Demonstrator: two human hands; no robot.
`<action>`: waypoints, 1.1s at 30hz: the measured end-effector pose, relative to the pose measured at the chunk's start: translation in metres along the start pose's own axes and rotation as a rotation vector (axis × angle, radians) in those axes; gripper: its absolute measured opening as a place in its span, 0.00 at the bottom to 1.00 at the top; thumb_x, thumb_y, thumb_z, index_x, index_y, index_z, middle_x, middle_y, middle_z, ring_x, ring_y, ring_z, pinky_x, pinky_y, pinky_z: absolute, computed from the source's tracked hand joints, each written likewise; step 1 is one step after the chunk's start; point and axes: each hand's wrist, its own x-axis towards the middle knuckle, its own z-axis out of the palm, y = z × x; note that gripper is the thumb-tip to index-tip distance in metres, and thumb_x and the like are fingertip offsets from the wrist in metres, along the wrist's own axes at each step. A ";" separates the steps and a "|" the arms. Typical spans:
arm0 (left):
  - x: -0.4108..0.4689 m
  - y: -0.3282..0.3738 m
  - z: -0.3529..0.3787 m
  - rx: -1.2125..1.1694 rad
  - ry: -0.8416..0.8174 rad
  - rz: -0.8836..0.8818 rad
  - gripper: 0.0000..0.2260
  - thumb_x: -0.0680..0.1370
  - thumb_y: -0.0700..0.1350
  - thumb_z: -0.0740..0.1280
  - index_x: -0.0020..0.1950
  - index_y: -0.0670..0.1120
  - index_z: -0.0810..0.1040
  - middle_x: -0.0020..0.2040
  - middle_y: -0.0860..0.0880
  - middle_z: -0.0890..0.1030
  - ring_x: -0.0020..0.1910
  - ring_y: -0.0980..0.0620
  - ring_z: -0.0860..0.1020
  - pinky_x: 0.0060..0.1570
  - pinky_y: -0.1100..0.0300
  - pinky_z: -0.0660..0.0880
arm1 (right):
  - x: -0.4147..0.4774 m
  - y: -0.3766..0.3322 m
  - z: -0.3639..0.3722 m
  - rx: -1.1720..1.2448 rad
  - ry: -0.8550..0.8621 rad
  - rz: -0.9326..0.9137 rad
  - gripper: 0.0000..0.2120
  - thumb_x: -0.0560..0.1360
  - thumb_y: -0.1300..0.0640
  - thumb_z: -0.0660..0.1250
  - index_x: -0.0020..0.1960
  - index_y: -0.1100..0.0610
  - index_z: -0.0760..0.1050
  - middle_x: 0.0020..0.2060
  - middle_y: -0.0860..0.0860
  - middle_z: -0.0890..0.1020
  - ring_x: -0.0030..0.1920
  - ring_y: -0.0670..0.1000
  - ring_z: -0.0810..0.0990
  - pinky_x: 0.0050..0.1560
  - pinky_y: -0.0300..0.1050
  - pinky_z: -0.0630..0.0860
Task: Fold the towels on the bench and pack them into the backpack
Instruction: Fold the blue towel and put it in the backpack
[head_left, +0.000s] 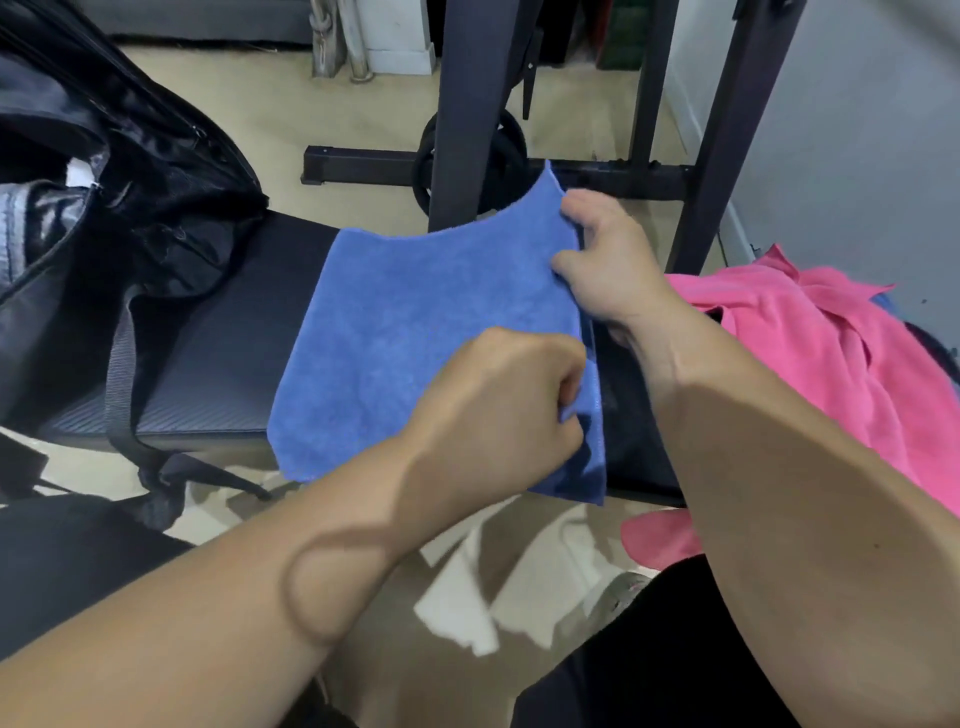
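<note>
A soft blue terry towel (415, 332) lies folded across the black padded bench (218, 353), its near edge hanging over the front lip. The left hand (498, 405) is curled round the towel's near right edge; the right hand (608, 265) pinches the far right corner, lifted slightly. A crumpled pink towel (810, 338) crowds the bench just right of them. On the left end stands a black fabric backpack (156, 171), its mouth open, with something grey inside. Bare bench lies between backpack and blue towel.
</note>
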 end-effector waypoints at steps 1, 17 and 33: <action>0.001 0.002 0.011 0.018 -0.061 -0.026 0.07 0.66 0.43 0.66 0.33 0.49 0.68 0.28 0.52 0.71 0.31 0.48 0.70 0.32 0.53 0.72 | -0.005 0.009 -0.002 -0.025 -0.046 0.034 0.17 0.69 0.71 0.63 0.57 0.64 0.78 0.59 0.56 0.77 0.60 0.53 0.75 0.55 0.30 0.70; -0.015 0.006 0.036 -0.085 -0.192 -0.143 0.05 0.68 0.39 0.68 0.36 0.45 0.72 0.27 0.52 0.71 0.29 0.52 0.67 0.31 0.57 0.69 | -0.025 0.012 -0.018 0.049 -0.173 0.128 0.18 0.69 0.72 0.64 0.39 0.47 0.70 0.52 0.46 0.72 0.47 0.46 0.74 0.39 0.30 0.70; -0.020 -0.017 0.027 -0.313 -0.171 -0.269 0.02 0.76 0.45 0.73 0.45 0.47 0.82 0.36 0.55 0.80 0.34 0.57 0.76 0.39 0.61 0.73 | -0.029 0.010 -0.011 -0.713 -0.240 0.182 0.16 0.76 0.52 0.67 0.61 0.57 0.74 0.67 0.54 0.69 0.58 0.60 0.76 0.54 0.51 0.75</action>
